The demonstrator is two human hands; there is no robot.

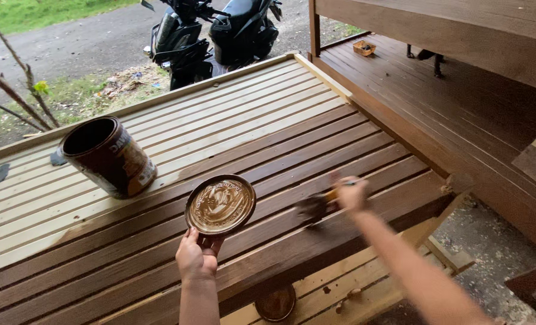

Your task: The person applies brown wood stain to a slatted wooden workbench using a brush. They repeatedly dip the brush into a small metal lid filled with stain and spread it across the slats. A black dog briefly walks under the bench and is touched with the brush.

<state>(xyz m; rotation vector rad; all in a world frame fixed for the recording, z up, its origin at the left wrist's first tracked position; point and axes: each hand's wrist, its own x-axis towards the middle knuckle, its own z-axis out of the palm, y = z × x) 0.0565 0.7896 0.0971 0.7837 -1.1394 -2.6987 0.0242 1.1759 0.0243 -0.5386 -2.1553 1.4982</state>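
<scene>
My left hand (196,257) grips the near edge of a round metal can lid (220,204), held flat with brown stain pooled on it. My right hand (350,192) holds a paintbrush (317,206), blurred, with its bristles on a stained slat. Both are over a slatted wooden panel (268,129) whose near slats are dark brown while the far slats are bare pale wood. An open stain can (108,156) stands tilted on the pale slats at the left.
A dark stained wooden deck (448,102) lies to the right, with a small box (364,47) on it. A black scooter (217,33) is parked beyond the panel. Another round lid (276,303) lies below the panel's near edge. Bare branches (15,84) are at left.
</scene>
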